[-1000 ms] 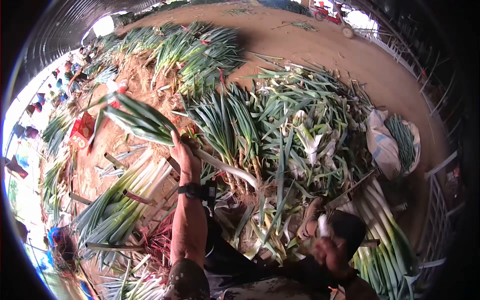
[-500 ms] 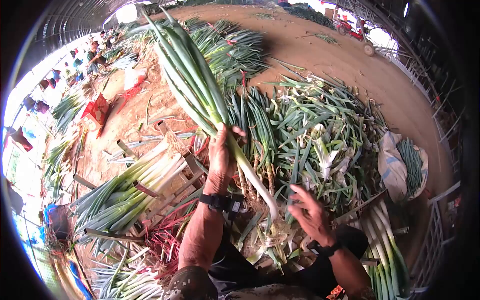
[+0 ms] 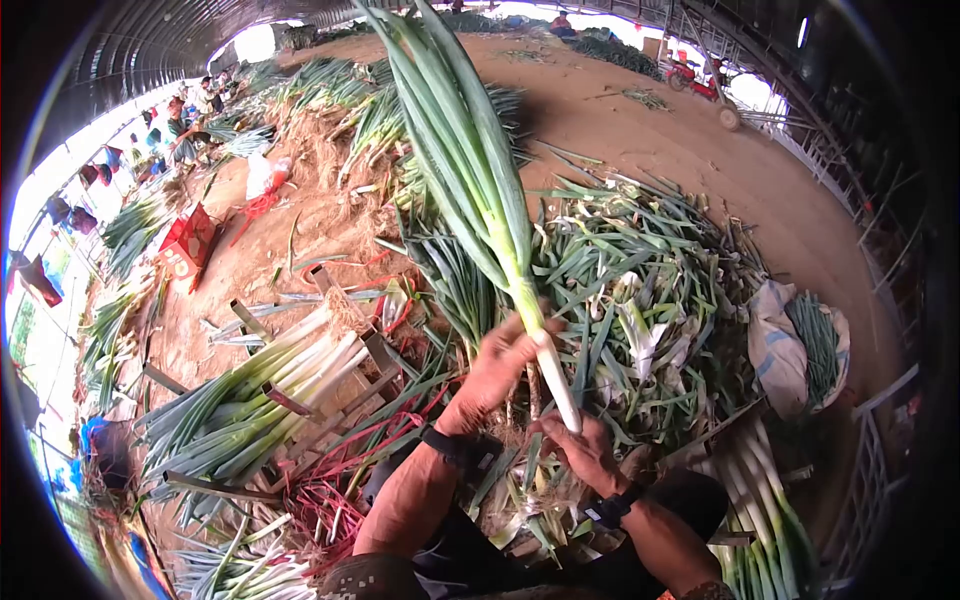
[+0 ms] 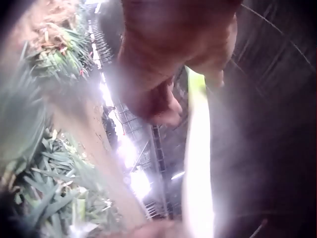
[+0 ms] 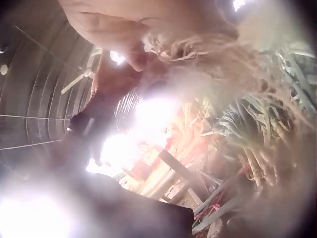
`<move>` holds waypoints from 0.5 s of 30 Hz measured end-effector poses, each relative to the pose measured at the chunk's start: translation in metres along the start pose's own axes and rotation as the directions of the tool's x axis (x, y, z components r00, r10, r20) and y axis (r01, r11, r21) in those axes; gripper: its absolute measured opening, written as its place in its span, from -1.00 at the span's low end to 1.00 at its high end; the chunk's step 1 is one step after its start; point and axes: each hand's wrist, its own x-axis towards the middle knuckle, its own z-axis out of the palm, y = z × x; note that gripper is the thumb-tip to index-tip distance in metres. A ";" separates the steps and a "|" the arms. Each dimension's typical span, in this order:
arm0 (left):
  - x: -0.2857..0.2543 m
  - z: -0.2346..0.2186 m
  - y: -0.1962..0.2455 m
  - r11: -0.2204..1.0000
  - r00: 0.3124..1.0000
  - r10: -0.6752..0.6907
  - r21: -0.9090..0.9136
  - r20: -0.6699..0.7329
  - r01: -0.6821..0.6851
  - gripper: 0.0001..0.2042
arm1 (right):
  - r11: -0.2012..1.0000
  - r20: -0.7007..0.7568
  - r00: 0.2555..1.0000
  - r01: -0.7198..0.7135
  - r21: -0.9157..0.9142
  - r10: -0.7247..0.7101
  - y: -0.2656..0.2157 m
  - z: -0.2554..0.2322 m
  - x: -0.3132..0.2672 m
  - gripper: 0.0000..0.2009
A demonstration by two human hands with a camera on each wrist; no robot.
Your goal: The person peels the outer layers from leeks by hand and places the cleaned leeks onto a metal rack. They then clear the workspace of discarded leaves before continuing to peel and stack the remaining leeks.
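Observation:
A large green onion [image 3: 515, 255] stands tilted in front of me in the head view, its green leaves up and away, its white shank pointing down toward me. My left hand [image 3: 495, 370] holds it around the pale part of the stalk, the fingers blurred. In the left wrist view the white stalk [image 4: 198, 148] runs down past the thumb and fingers. Lower down, my right hand [image 3: 585, 452] grips the root end. Pale stringy roots [image 5: 188, 49] hang beside that hand in the right wrist view.
A heap of stripped leaves [image 3: 650, 300] lies ahead to the right, near a white sack [image 3: 780, 345]. On the left, onions [image 3: 250, 400] lie in a wooden rack [image 3: 375, 360] beside red ties [image 3: 330, 500]. More onions [image 3: 755, 500] lie at right. A red box [image 3: 188, 245] stands farther off.
The onion has swung from pointing left to nearly upright and shifted right with my left hand. My right hand has come up from the lower right and taken hold of the root end.

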 end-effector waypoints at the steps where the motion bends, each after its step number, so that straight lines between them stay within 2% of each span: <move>1: 0.005 -0.008 0.003 0.994 0.996 0.021 -0.108 -0.089 -0.031 -0.48 | 1.000 -0.055 0.998 0.008 0.021 -0.007 -0.003 0.003 -0.002 -0.73; 2: 0.010 -0.017 0.006 0.975 0.984 0.031 -0.211 -0.178 -0.069 -0.56 | 0.999 -0.067 0.997 0.037 -0.032 -0.040 0.001 0.004 -0.004 -0.72; 3: 0.011 -0.013 0.017 0.952 0.964 -0.027 -0.301 -0.265 -0.056 -0.72 | 0.994 -0.079 0.994 0.065 -0.086 -0.072 0.009 0.003 -0.008 -0.72; 4: 0.013 -0.022 0.014 0.955 0.971 -0.061 -0.297 -0.232 -0.011 -0.79 | 0.986 -0.090 0.991 0.089 -0.142 -0.103 0.017 0.003 -0.011 -0.71; 5: 0.013 -0.023 0.005 0.954 0.964 -0.076 -0.299 -0.255 -0.004 -0.82 | 0.990 -0.116 0.986 0.109 -0.091 -0.119 0.025 0.006 -0.012 -0.69; 8: 0.011 -0.021 0.000 0.957 0.961 -0.075 -0.290 -0.268 -0.006 -0.84 | 0.967 -0.162 0.983 0.037 -0.251 -0.080 0.037 -0.006 -0.008 -0.69; 11: 0.012 -0.022 -0.008 0.963 0.975 -0.054 -0.269 -0.218 -0.007 -0.84 | 0.991 -0.189 0.981 -0.061 -0.118 0.038 0.015 -0.006 -0.004 -0.69; 12: 0.011 -0.020 -0.007 0.965 0.979 -0.044 -0.263 -0.199 -0.011 -0.84 | 0.996 -0.176 0.984 -0.039 -0.078 0.025 0.014 -0.005 -0.004 -0.70; 15: 0.012 -0.007 -0.006 0.932 0.954 -0.088 -0.362 -0.287 -0.023 -0.86 | 0.999 -0.120 0.993 0.016 0.046 -0.011 0.012 -0.003 -0.003 -0.72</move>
